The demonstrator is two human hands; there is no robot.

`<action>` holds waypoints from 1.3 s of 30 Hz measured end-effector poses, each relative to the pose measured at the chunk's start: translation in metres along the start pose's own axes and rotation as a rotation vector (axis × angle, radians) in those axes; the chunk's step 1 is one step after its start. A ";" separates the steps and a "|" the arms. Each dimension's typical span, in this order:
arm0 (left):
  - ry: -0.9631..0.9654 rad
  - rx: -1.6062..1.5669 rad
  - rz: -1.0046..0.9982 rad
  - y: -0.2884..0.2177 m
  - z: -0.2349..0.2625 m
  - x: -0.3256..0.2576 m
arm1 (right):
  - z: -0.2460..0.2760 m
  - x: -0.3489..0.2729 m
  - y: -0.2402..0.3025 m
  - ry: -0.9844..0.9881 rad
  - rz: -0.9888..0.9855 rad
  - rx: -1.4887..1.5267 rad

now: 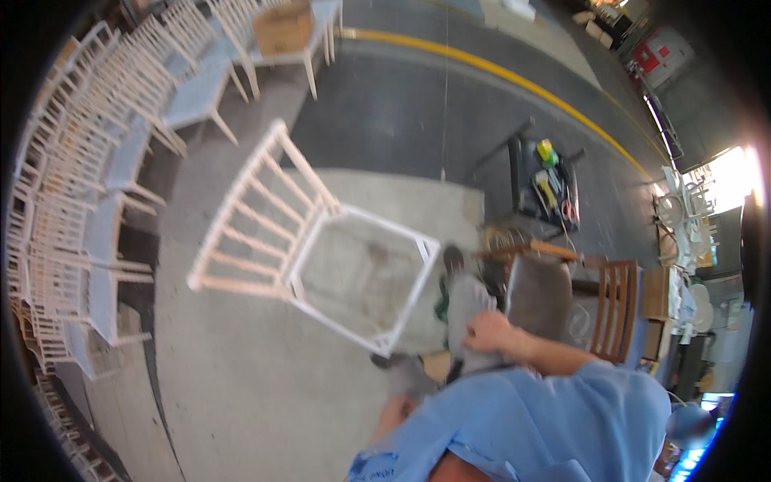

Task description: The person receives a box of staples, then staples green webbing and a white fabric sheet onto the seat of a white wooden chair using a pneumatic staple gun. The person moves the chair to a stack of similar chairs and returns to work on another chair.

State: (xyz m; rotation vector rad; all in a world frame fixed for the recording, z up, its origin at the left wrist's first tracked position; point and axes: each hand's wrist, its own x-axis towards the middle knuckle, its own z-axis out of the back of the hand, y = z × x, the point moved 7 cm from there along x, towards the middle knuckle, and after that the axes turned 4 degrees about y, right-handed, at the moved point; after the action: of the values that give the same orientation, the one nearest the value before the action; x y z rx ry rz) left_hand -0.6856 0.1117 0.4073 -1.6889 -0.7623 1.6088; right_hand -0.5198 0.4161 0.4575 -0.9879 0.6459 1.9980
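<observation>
A white chair frame (353,341) with a spindle back stands on the floor before me. Its seat opening has no panel, so the concrete shows through. My right hand (486,331) rests on my grey trouser leg, holding nothing that I can see, its fingers slightly bent. Lower down, my left hand (393,414) lies by my other leg, small and blurred, with its fingers partly hidden. Neither hand touches the chair frame.
Rows of white spindle-back chairs (193,92) line the left, one bearing a cardboard box (283,29). At the right, a dark stool (522,173) carries scissors (569,210) and other tools. Near my right knee is a brown-framed chair (617,309). A yellow line (482,63) crosses the floor.
</observation>
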 end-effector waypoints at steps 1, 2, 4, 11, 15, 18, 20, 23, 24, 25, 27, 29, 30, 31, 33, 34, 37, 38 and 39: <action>-0.075 0.138 -0.058 -0.018 -0.002 0.006 | 0.001 0.007 -0.013 0.087 -0.037 0.029; -0.081 -0.042 0.031 -0.017 -0.009 0.014 | 0.015 0.010 -0.017 0.092 0.025 0.009; -0.080 -0.311 0.142 -0.019 -0.025 0.025 | 0.025 0.016 -0.043 0.129 0.063 0.020; -0.058 -0.484 0.487 -0.091 -0.101 0.104 | 0.059 0.147 -0.130 0.515 0.350 -0.273; 0.181 -0.847 0.417 -0.073 -0.152 0.194 | 0.033 0.305 -0.162 0.794 0.576 -0.333; -0.528 -0.099 0.335 -0.057 -0.039 0.285 | -0.044 0.429 -0.203 0.814 0.256 -0.580; -0.802 0.292 0.311 -0.050 0.019 0.329 | -0.106 0.458 -0.206 0.861 0.252 -0.645; -0.706 0.462 0.275 -0.002 0.045 0.383 | -0.177 0.488 -0.199 0.903 0.295 -0.649; -0.641 0.462 0.241 0.015 0.042 0.399 | -0.197 0.501 -0.202 0.907 0.305 -0.677; -0.579 0.444 0.327 0.031 0.033 0.404 | -0.219 0.509 -0.204 0.913 0.315 -0.699; -0.462 0.400 0.473 0.057 0.015 0.420 | -0.256 0.520 -0.220 0.932 0.335 -0.768; -0.627 0.477 0.387 0.059 0.018 0.416 | -0.280 0.532 -0.224 0.950 0.401 -0.850; -0.655 0.481 0.381 0.055 0.019 0.416 | -0.289 0.534 -0.227 0.965 0.431 -0.892; -0.687 0.490 0.366 0.054 0.021 0.416 | -0.290 0.535 -0.231 0.963 0.476 -0.931; -0.720 0.495 0.336 0.052 0.019 0.410 | -0.284 0.533 -0.224 0.953 0.565 -1.020; -0.742 0.508 0.321 0.049 0.017 0.406 | -0.282 0.525 -0.213 0.947 0.627 -1.066; -0.817 0.568 0.195 0.044 0.005 0.404 | -0.265 0.485 -0.182 0.889 0.895 -1.140; -0.819 0.574 0.193 0.046 0.000 0.400 | -0.244 0.462 -0.165 0.843 0.987 -1.128; -0.813 0.584 0.215 0.046 -0.004 0.403 | -0.222 0.438 -0.154 0.784 1.071 -1.097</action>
State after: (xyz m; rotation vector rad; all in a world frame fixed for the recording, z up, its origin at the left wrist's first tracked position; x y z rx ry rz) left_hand -0.6559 0.4041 0.1281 -0.6924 -0.3909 2.4095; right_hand -0.4658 0.5314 -0.0413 -2.5644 0.4563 2.9579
